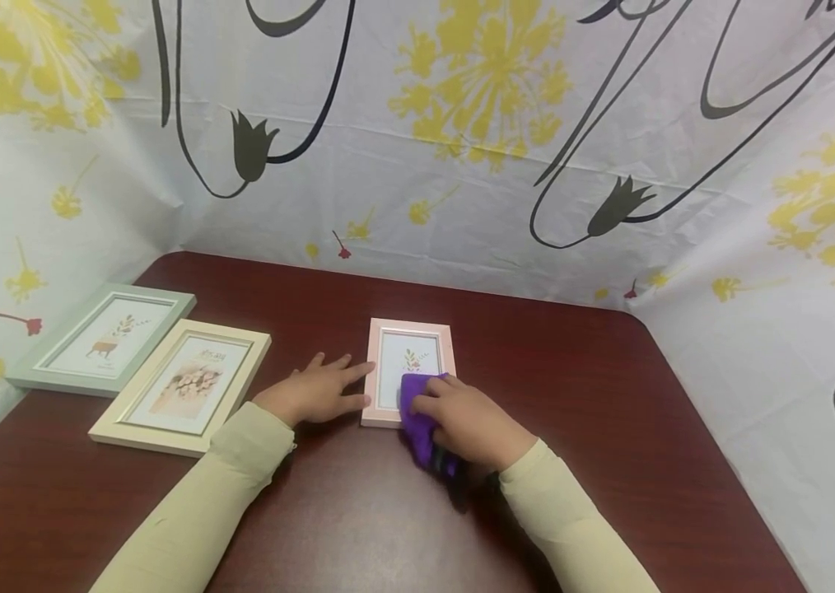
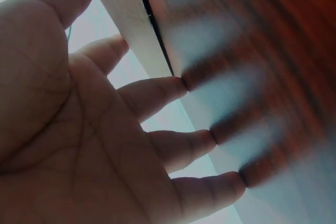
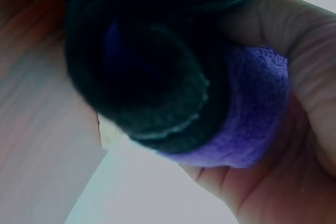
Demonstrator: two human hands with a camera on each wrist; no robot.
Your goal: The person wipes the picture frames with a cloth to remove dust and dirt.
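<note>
Well, flowered sheeting (image 1: pixel 388 235) around brown table (image 1: pixel 573 387).

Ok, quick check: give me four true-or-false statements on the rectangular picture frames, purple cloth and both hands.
1. The right hand holds the purple cloth partly over the pink rectangular picture frame. True.
2. The left hand grips the cloth too. False: its fingers are spread at the pink frame's left edge.
3. The cream rectangular frame lies between the pale green rectangular frame and the pink one. True.
4. All three frames stand upright. False: they lie flat on the dark red-brown tabletop.
</note>
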